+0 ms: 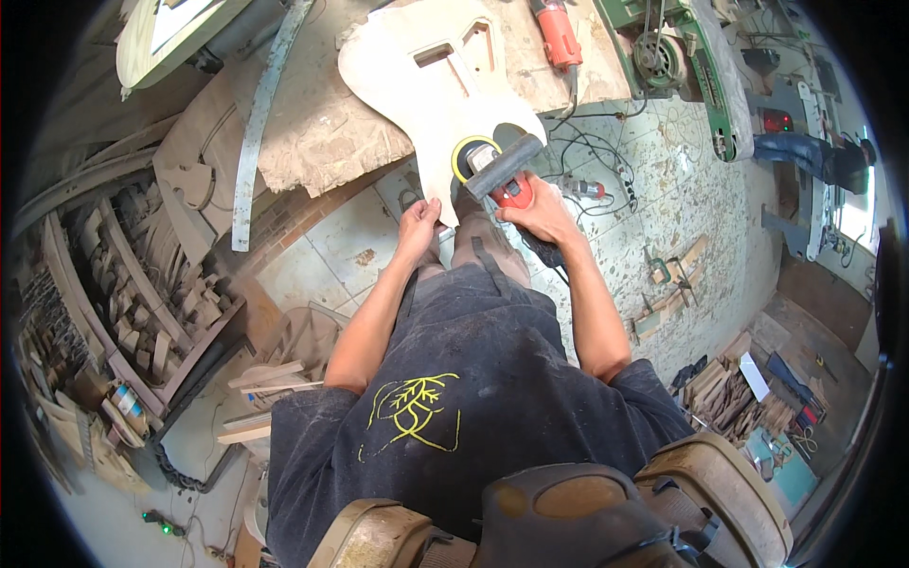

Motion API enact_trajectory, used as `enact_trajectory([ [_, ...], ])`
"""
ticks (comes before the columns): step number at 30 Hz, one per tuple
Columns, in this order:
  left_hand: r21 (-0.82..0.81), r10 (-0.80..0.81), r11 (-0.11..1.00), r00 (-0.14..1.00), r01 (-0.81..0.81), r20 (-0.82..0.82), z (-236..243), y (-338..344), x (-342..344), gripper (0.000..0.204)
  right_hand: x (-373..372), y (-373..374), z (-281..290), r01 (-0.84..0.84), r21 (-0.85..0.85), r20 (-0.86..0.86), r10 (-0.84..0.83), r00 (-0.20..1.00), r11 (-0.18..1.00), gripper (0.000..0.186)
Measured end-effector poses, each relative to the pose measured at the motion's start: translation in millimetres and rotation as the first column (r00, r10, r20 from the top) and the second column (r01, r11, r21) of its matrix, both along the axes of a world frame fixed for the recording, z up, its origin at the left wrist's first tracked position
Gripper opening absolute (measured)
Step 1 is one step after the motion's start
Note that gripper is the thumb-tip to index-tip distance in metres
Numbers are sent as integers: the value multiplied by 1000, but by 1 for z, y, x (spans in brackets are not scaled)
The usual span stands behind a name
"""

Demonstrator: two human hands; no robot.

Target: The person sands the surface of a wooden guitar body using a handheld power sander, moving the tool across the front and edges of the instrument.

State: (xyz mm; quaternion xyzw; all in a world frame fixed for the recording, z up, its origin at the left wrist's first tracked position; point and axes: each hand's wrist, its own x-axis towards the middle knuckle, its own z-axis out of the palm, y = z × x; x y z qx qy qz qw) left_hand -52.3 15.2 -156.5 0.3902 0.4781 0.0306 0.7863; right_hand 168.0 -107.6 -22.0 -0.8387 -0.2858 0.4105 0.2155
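Observation:
A pale wooden guitar body [417,90] with routed cavities lies on the workbench, its near end sticking out past the bench edge toward me. My left hand [419,225] pinches the tip of its nearer pointed horn. My right hand [544,210] is wrapped around a red power sander [512,192]. The sander's round, yellow-rimmed disc [465,158] is at the curved inner edge of the body; whether it touches the wood I cannot tell. A dark grey bar [507,165] crosses the front of the tool. Its lower part is partly hidden by my right hand.
On the bench [327,142] a second red power tool [559,38] lies at the far right. A green belt machine [696,66] stands beyond it. Cables [597,156] and another tool [582,187] lie on the floor. Wood offcuts [161,312] fill a rack at left.

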Motion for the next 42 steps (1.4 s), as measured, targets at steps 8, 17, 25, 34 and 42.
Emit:
enact_trajectory([
  [8,19,-27,999,999,27,-21,0,0,-1,41,1,2,13,-1,13,6,1,1000,1000,76],
  [17,-5,5,1000,1000,-5,15,1,0,-1,40,2,-4,1,1,5,43,-2,999,1000,76],
  [25,-17,8,1000,1000,-8,0,2,1,0,38,-3,0,11,-11,9,3,11,1000,1000,76],
  [34,-11,-5,1000,1000,5,-3,2,1,0,38,-7,-6,-3,7,70,4,-8,1000,998,76],
  [42,-10,8,1000,1000,-8,7,3,1,0,39,-9,-5,0,9,41,11,-9,1000,999,76],
])
